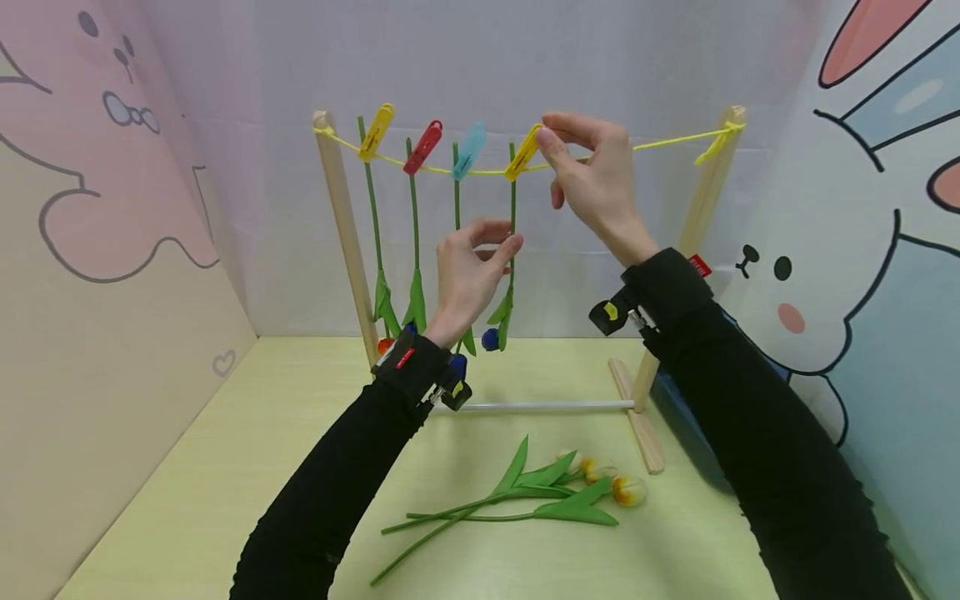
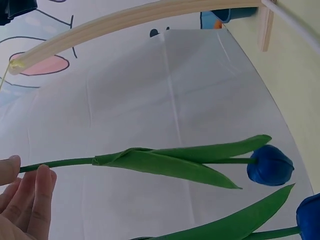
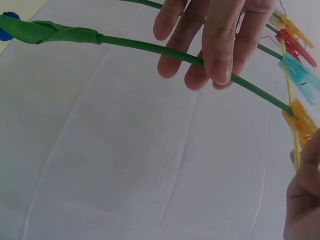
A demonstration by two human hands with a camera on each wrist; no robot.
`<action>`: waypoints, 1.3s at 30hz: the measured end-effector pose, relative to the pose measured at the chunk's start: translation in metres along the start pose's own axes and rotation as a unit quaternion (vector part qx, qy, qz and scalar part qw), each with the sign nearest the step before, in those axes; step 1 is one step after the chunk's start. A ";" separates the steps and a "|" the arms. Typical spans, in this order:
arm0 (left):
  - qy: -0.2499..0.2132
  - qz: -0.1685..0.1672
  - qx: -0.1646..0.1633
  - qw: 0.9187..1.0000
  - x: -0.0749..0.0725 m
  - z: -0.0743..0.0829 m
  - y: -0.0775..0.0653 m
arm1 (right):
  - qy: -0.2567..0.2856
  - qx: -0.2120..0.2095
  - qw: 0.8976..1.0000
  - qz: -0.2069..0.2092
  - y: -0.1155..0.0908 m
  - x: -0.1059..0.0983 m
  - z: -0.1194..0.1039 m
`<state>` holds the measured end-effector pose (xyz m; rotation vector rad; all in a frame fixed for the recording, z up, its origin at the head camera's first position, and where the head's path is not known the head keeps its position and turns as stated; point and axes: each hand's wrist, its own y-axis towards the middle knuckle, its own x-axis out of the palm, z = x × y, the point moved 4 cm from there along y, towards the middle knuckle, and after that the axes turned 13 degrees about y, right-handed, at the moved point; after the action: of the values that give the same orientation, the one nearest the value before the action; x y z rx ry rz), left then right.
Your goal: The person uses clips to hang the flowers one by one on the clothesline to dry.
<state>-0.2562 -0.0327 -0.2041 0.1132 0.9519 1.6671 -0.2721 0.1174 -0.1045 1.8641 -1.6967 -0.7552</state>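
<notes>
My left hand pinches the green stem of an upside-down blue artificial tulip between thumb and fingers. Above it, my right hand holds the handle end of a yellow clothespin. This clothespin sits on the yellow string, its jaws at the top of the tulip's stem. Further left along the string, a light blue clothespin, a red one and another yellow one each hold a hanging tulip. My left hand and wrist partly hide the blooms there.
Two wooden posts, left and right, carry the string, with a white rod low between them. Several pale yellow tulips lie on the table in front. A dark blue container stands at right, partly behind my right sleeve.
</notes>
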 end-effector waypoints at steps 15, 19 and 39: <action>0.053 0.041 0.127 0.990 -0.008 -0.005 -0.039 | -0.055 -0.067 0.996 -0.037 -0.024 -0.008 -0.009; 0.070 0.005 0.165 0.984 -0.009 -0.008 -0.057 | -0.079 -0.104 0.990 -0.053 -0.038 -0.011 -0.004; 0.158 -0.345 0.083 0.921 0.017 -0.079 -0.138 | -0.078 -0.047 0.982 -0.166 -0.108 -0.028 0.048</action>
<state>-0.1978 -0.0573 -0.3508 -0.3568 1.1998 0.9591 -0.2297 0.1554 -0.2119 2.0937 -1.4252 -1.1206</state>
